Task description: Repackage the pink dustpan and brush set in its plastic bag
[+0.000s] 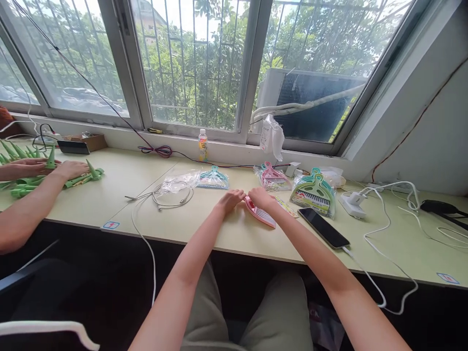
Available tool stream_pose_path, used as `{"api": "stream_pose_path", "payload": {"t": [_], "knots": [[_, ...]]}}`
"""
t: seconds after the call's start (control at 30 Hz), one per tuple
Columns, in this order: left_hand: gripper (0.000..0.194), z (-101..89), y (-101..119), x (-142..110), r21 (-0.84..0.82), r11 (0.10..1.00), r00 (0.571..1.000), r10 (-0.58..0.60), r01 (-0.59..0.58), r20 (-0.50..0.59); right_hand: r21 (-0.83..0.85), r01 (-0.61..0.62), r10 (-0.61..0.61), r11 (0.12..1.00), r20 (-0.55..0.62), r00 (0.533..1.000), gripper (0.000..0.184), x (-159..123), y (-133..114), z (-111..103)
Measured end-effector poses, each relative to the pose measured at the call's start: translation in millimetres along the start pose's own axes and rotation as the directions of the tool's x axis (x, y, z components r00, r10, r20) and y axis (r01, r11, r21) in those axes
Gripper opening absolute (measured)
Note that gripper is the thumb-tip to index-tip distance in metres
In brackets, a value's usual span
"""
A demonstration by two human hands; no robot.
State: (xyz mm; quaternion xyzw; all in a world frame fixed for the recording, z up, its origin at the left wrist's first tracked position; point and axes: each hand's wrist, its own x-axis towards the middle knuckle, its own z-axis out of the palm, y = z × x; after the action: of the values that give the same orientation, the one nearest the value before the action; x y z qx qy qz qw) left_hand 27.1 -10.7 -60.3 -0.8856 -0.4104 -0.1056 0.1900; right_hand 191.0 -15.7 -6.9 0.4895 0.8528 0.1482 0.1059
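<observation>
A small pink hand brush and dustpan set [260, 214] lies at an angle on the table in front of me, its pale bristles showing. My right hand [259, 198] is closed over its handle end. Touching the tip of that handle, my left hand [233, 199] has its fingers bent and pinched together. Exactly what the fingertips grip is hidden. Partly behind my right forearm is a colourful printed card [287, 207].
Bagged brush sets in blue [214, 178], pink [272, 176] and green [314, 192] stand behind. A phone [324, 227], a charger [353, 204] and white cables lie right; coiled cable [173, 196] and a bottle [203, 145] left. Another person's hands [71, 169] handle green pieces.
</observation>
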Motion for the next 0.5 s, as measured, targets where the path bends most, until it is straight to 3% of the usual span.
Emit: {"api": "stream_pose_path", "payload": {"t": [0.1, 0.17, 0.37, 0.5], "knots": [[0.034, 1.9, 0.0, -0.2, -0.020, 0.997, 0.988, 0.075, -0.078, -0.138, -0.007, -0.006, 0.006, 1.000, -0.012, 1.000, 0.024, -5.3, -1.3, 2.1], [0.034, 3.7, 2.2, 1.7, -0.022, 0.992, 0.980, 0.119, -0.124, -0.162, -0.001, -0.012, 0.012, 1.000, -0.021, 1.000, 0.026, -7.7, -1.3, 2.3], [0.030, 7.8, 12.5, 8.3, -0.011, 0.999, 0.999, 0.039, -0.040, -0.024, 0.001, -0.022, 0.022, 1.000, -0.001, 1.000, 0.028, -2.7, -2.4, 2.9], [0.027, 9.8, 14.0, 9.8, -0.076, 0.997, 1.000, -0.005, 0.006, 0.004, 0.012, -0.030, 0.030, 0.999, 0.012, 0.999, 0.028, 1.5, -4.0, 5.0]]}}
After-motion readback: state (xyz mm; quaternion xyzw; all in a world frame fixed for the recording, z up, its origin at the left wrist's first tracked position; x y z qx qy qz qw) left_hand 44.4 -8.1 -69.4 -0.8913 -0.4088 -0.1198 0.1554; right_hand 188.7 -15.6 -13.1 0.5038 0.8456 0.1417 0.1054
